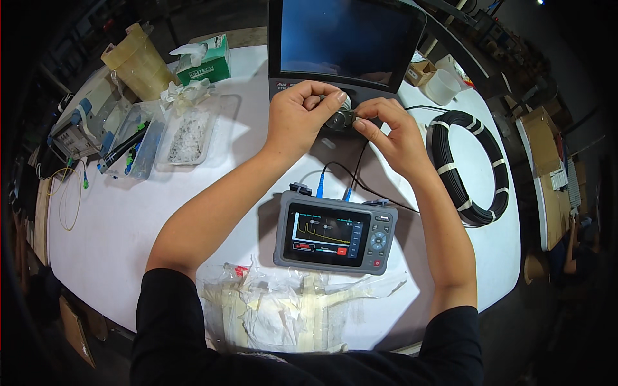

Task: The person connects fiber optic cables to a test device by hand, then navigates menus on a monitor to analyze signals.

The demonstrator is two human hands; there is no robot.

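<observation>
Left of the grip stands a lettered tissue box (212,64), then the left hand (301,116), pinched closed, a labelled tester (335,233) below, a round part (337,121) by its fingertips, a lettered monitor (341,42) beyond, the right hand (394,134), grip unclear, and rightmost a cable coil (445,151).

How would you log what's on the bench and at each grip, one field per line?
Machine: dark screen, beyond the tester
Left grip: thumb and forefinger close together over the machine's front; anything held is too small to tell
Right grip: thumb and forefinger near the same spot; contents unclear
Tester: gray, screen lit with a yellow trace
Connectors: two, blue, at the tester's far edge
Coil: black cable, pale ties, to the right
Far left: green tissue box
</observation>
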